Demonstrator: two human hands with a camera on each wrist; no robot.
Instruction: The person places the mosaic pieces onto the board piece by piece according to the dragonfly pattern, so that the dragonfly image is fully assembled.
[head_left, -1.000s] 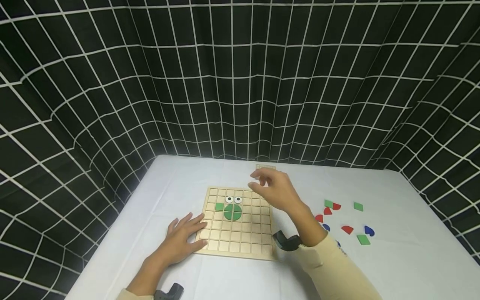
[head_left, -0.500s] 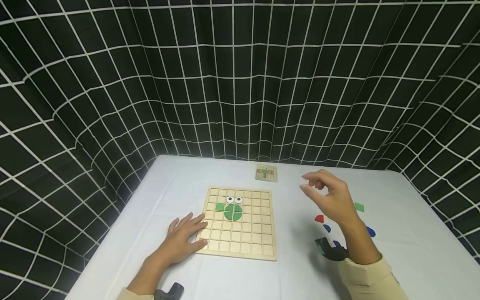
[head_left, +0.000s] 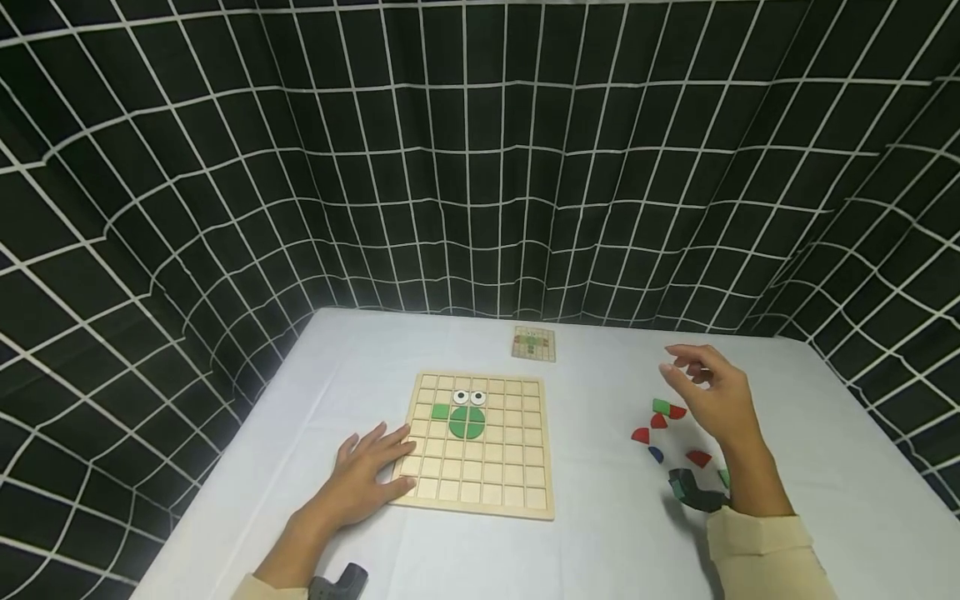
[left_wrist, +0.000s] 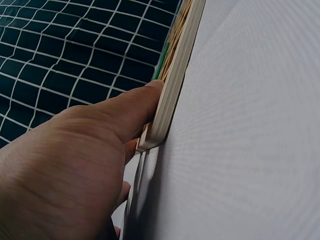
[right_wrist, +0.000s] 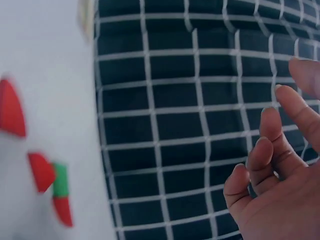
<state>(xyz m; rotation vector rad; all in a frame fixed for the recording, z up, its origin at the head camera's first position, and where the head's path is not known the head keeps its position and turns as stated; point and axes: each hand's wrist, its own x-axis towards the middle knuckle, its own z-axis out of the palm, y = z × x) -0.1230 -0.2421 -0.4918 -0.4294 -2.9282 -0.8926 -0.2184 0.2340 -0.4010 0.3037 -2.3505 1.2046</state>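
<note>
My left hand (head_left: 358, 486) rests with spread fingers on the left edge of a wooden grid board (head_left: 510, 454); its thumb presses the rim in the left wrist view. On the board, green quarter pieces (head_left: 475, 430) form a disc below two round eye pieces (head_left: 478, 398), with a green square (head_left: 440, 412) at its left. Raised over the right side of the table, my right hand (head_left: 716, 400) holds nothing, its fingers loosely bent. Near it lie a green square tile (head_left: 661, 406), red quarter pieces (head_left: 699, 458) and a blue piece (head_left: 656, 454). The right wrist partly hides another green tile.
A small pattern card (head_left: 534, 343) lies behind the board, showing a coloured figure on a grid. White cloth (head_left: 592, 400) covers the table. A black curtain with white grid lines (head_left: 480, 167) surrounds its back and sides.
My right hand has moved rightward from above the board's far right corner to over the loose pieces, uncovering the pattern card. The left hand has stayed in place.
</note>
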